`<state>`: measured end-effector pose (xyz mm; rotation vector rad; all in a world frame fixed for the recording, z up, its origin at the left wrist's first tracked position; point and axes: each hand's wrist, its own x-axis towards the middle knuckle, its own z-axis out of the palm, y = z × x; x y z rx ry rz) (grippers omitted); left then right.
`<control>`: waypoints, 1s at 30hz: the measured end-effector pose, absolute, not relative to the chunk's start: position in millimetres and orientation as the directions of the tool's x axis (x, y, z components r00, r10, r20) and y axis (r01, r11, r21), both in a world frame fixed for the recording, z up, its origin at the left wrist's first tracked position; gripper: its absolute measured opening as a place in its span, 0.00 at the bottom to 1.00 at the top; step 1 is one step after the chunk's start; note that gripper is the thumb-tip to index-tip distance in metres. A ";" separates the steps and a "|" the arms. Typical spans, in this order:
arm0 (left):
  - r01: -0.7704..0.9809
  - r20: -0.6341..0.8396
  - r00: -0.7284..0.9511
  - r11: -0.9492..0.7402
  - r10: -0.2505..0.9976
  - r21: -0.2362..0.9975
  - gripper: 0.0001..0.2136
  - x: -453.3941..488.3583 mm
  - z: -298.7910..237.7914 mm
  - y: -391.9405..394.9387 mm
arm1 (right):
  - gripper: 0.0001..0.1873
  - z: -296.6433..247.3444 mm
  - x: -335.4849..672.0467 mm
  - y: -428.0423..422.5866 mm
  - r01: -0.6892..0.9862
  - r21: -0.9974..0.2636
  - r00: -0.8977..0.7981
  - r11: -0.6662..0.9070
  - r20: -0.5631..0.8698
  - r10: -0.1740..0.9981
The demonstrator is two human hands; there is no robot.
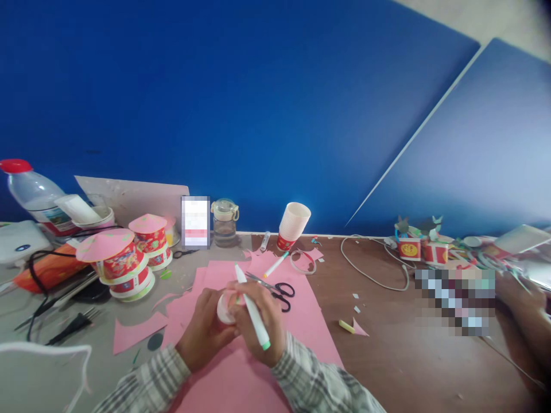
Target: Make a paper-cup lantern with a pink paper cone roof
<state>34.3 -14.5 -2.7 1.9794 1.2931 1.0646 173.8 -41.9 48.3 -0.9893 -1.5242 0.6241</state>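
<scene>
My left hand is closed around a small paper cup. Only its whitish rim and a bit of pink show; the fingers cover most of it. In my right hand is a white marker with a green end, slanting across the fingers. The fingertips of that hand also reach the cup. Both hands are above a large pink paper sheet. Just beyond the right hand lie black-handled scissors, partly hidden, and a second white marker.
Decorated paper-cup models with pink cone roofs stand at left, near a plug. At the back are a glass jar, stacked cups and a tape roll. Another person's hand is at far right.
</scene>
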 end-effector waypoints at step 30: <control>0.449 0.581 -0.114 -0.479 0.806 0.754 0.16 19.2 28.1 -17.2 | 0.24 71.0 216.6 -9.0 -0.854 -0.387 -0.206 -0.349 -0.364 0.908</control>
